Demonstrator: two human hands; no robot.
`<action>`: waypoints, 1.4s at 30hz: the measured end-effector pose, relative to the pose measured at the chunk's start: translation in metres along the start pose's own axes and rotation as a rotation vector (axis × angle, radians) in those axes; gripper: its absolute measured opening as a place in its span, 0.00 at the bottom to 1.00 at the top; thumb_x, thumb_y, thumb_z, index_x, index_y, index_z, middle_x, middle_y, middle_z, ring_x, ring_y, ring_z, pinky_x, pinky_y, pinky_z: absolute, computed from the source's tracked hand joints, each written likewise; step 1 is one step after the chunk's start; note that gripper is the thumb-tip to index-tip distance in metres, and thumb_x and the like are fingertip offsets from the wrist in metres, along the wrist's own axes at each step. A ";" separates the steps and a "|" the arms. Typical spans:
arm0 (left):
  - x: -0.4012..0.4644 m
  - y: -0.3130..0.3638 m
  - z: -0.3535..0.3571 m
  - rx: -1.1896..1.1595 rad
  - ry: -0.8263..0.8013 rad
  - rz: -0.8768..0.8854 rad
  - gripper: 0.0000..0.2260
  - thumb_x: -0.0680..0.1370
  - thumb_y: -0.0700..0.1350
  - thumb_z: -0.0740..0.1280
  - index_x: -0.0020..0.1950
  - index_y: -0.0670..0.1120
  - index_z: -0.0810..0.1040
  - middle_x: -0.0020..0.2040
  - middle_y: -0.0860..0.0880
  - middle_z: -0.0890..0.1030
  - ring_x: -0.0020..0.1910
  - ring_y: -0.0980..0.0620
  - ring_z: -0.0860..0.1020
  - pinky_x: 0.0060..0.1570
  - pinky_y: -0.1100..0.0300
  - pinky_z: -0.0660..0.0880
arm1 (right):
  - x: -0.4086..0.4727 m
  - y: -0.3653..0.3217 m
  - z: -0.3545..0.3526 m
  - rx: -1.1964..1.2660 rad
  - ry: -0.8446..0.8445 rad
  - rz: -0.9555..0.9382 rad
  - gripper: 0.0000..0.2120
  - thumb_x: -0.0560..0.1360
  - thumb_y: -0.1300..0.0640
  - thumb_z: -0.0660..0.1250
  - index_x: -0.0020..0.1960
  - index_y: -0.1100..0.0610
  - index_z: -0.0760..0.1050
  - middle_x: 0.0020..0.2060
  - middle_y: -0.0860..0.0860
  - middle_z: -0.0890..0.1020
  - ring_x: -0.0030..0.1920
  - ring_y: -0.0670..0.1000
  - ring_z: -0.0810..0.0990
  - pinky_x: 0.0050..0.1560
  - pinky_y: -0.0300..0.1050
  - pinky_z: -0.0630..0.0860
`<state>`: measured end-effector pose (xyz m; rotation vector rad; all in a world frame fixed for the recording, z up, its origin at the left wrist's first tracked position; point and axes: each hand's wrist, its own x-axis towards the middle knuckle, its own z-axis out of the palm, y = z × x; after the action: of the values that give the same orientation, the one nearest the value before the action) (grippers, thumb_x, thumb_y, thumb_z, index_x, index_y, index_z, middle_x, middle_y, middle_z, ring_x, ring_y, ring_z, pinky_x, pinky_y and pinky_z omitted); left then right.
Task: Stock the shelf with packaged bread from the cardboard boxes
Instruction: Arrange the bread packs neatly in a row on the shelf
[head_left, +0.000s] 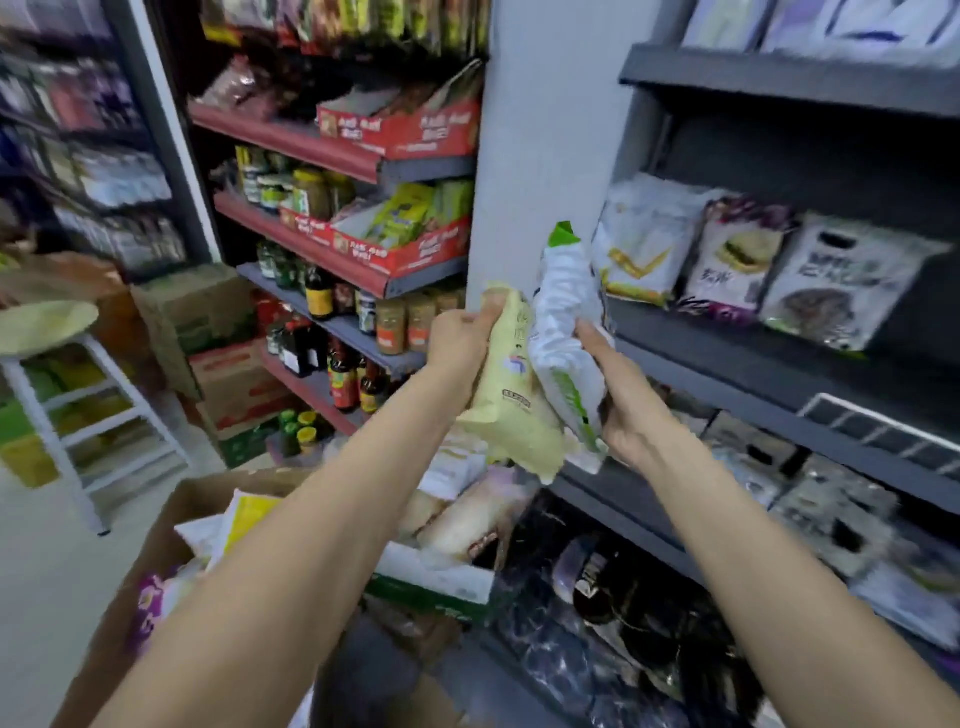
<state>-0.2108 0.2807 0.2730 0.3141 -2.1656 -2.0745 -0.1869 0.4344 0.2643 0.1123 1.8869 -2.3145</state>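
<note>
Blurred shop shelf (779, 338) behind hands, left (462, 343) gripping yellow packet (511, 415), right (623, 405) white-green packet (563, 332), labels unreadable.

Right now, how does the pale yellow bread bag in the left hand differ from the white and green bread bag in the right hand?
The pale yellow bread bag is plain yellow with small print; the white and green bread bag is white with green panels. The left hand grips the yellow bag at its top; the right hand holds the white bag from the side. The white bag reaches higher, nearer the grey shelf. Both are soft, sealed and tilted.
</note>
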 end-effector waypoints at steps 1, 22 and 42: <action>-0.002 0.018 0.026 0.071 -0.062 0.032 0.17 0.77 0.56 0.65 0.35 0.45 0.73 0.34 0.46 0.73 0.34 0.49 0.72 0.36 0.60 0.67 | 0.001 -0.013 -0.019 0.029 0.047 -0.035 0.40 0.59 0.37 0.75 0.66 0.55 0.73 0.56 0.52 0.82 0.50 0.51 0.83 0.50 0.46 0.80; 0.038 0.083 0.291 0.153 -0.210 0.316 0.31 0.78 0.57 0.62 0.76 0.46 0.59 0.70 0.45 0.70 0.69 0.44 0.69 0.69 0.50 0.66 | 0.066 -0.159 -0.304 0.010 0.737 -0.269 0.29 0.72 0.55 0.71 0.68 0.62 0.65 0.61 0.57 0.75 0.60 0.55 0.74 0.59 0.43 0.70; 0.066 0.071 0.306 0.051 -0.422 0.266 0.30 0.79 0.60 0.57 0.77 0.54 0.50 0.78 0.54 0.52 0.77 0.52 0.53 0.74 0.55 0.52 | 0.114 -0.115 -0.325 -1.057 0.846 -0.227 0.28 0.75 0.52 0.67 0.66 0.65 0.60 0.64 0.64 0.67 0.65 0.64 0.68 0.55 0.53 0.72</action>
<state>-0.3509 0.5647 0.3250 -0.4256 -2.3204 -2.0760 -0.3307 0.7668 0.2917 0.8551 3.3795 -1.0669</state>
